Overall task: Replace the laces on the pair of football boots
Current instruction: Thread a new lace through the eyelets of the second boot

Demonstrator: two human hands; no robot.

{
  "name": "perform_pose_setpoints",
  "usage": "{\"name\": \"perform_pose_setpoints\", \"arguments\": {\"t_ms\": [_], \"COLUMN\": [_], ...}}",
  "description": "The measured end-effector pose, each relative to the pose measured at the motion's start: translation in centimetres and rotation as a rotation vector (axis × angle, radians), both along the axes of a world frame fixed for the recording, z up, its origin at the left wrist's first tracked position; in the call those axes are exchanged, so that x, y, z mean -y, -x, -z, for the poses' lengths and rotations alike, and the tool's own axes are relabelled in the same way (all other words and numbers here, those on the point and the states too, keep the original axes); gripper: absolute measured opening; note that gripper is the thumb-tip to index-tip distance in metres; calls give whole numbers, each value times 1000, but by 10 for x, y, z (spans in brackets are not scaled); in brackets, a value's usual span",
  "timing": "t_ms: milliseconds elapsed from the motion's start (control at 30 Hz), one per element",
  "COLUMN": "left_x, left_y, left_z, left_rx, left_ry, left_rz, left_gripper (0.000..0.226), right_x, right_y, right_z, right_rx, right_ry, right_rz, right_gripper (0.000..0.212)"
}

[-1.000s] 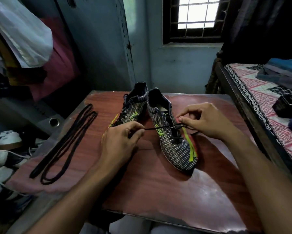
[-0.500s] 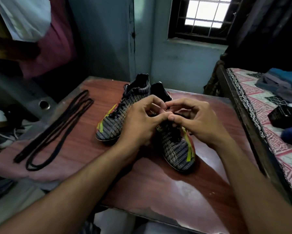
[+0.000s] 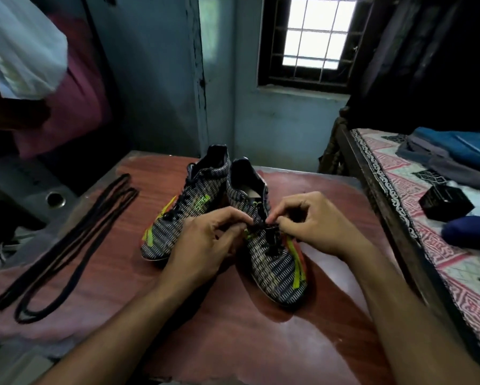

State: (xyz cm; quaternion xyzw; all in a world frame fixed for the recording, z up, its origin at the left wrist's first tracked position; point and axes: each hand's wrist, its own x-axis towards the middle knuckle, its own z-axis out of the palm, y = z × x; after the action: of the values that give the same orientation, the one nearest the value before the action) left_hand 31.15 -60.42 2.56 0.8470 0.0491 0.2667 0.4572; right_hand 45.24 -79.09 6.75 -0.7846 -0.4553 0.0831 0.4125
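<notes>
At frame centre both the left hand [image 3: 205, 240] and right hand [image 3: 308, 226] pinch the black lace [image 3: 256, 225] over the right-hand boot [image 3: 272, 259]; a slipping pinch could pull it from an eyelet.

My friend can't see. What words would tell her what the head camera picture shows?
Two hands, the left hand and right hand, pinch a black lace over the right-side football boot on a reddish table. The other boot stands beside it, and loose black laces lie to the left.
</notes>
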Motion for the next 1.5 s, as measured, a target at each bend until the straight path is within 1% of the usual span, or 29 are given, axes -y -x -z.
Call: {"name": "perform_pose_setpoints", "arguments": {"t_ms": [100,167,233,333,467,500,533,600,633,700,767,933,1033,1100,1233,1300,1400,1500], "left_x": [6,7,8,9,14,12,8,-1,-4,-7,-10,-17,-18,-19,-15,-13,-15,-19], "left_y": [-6,-11,-17,-22,-24,-23,-22,-17,-15,-13,-12,-10,-11,-11,-12,-13,-15,-16], "left_z": [-1,-2,-5,-8,-3,-1,0,5,7,6,5,2,3,3,4,6,11,14], "left_rx": [74,109,139,202,258,261,254,182,120,30,20,30,41,60,99,102,107,91], "left_ry": [-15,6,87,178,101,66,-12,-251,-362,-526,-583,-423,-376,-358,-292,-246,-193,-147], "left_rz": [34,84,117,126,83,58,36,62,102,153,157,165,169,173,219,206,176,184], "left_gripper": [18,16,16,14,19,22,29,49,53,50,47,34,34,38,50,49,41,42], "right_x": [0,3,4,2,-2,-2,-3,-2,-1,-2,-4,-7,-10,-11,-8,-7,-6,-7], "right_y": [-2,-2,-2,2,1,2,2,3,4,5,5,5,7,7,5,4,3,5], "right_z": [0,-1,-4,-5,-3,-3,-4,-5,-5,-3,0,4,4,3,3,3,2,2], "right_rx": [187,295,288,236,286,287,269,173,131,122,141,219,261,271,295,318,296,257], "right_ry": [-2,-17,-16,-29,-59,-62,-76,-96,-91,-53,-3,117,162,183,188,168,142,157], "right_rz": [46,90,60,2,40,22,2,-23,-30,-36,-45,-76,-85,-93,-101,-91,-84,-100], "right_gripper": [6,15,23,16,6,5,7,11,12,13,11,10,12,13,11,11,12,11]}}
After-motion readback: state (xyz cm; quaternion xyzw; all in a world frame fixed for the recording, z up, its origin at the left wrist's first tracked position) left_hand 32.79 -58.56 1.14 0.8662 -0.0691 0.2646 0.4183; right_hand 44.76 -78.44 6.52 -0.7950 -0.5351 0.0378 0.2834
